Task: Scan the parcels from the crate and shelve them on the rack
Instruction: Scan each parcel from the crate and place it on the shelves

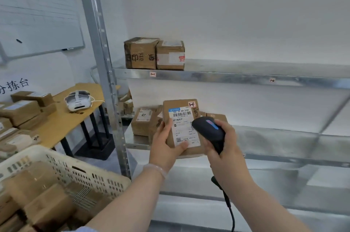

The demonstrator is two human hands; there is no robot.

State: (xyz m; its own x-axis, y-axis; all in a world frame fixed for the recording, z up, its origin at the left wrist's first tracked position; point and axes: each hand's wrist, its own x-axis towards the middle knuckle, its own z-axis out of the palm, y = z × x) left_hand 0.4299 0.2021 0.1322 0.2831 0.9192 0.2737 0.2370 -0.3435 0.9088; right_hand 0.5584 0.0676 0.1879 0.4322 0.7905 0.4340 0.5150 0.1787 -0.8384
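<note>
My left hand [166, 144] holds a flat brown parcel [182, 116] upright, its white shipping label facing me. My right hand [225, 140] grips a black barcode scanner [208, 129] whose head sits right over the label's right side; its cable hangs down below my wrist. The cream plastic crate [62, 163] at the lower left holds several brown parcels. The metal rack [246, 78] stands in front of me, with two cardboard boxes [154, 53] on its upper shelf and a few parcels [144, 122] on the shelf behind my hands.
The rack's upright post [106, 72] rises just left of my hands. A yellow table [75, 114] at the left carries more parcels and a white headset [77, 100]. A whiteboard [37, 17] hangs on the wall above it.
</note>
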